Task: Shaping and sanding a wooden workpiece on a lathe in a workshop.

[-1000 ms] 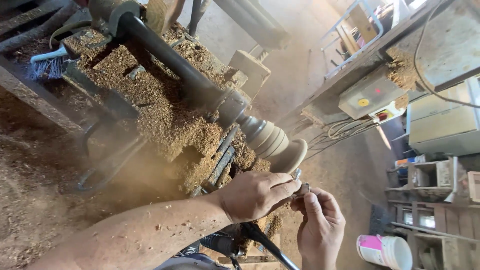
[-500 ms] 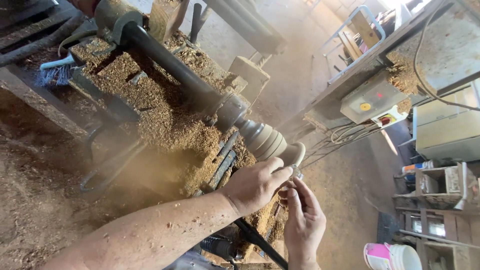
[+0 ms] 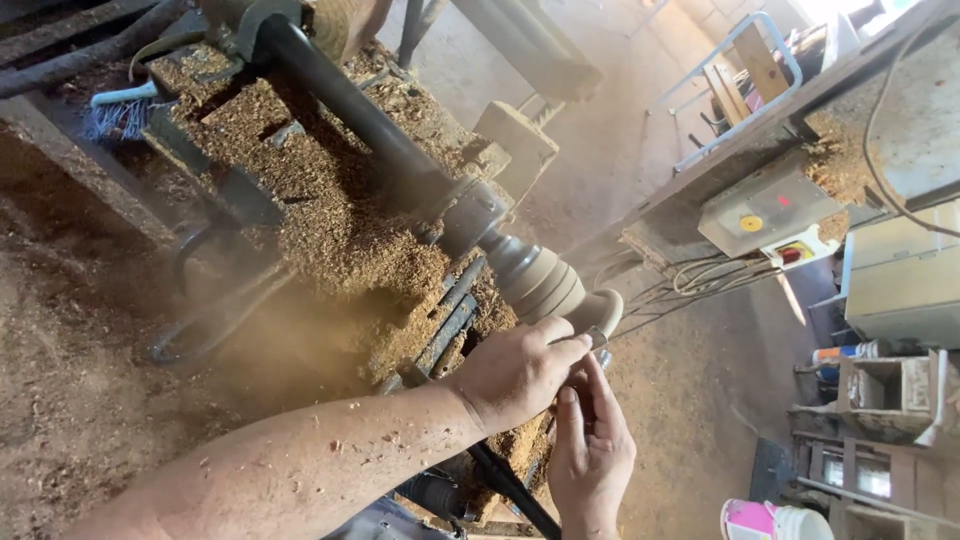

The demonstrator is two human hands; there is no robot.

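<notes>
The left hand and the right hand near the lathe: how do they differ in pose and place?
The left hand reaches in from the left on a long bare forearm, curled, knuckles up; the right hand rises from below, fingers straight. The left hand lies nearer the turned wooden piece than the right hand. Both meet at a small tool.

tan wood piece spinning, brown shavings piling everywhere, blue brush sitting back there, pink-and-white tub showing too
</notes>
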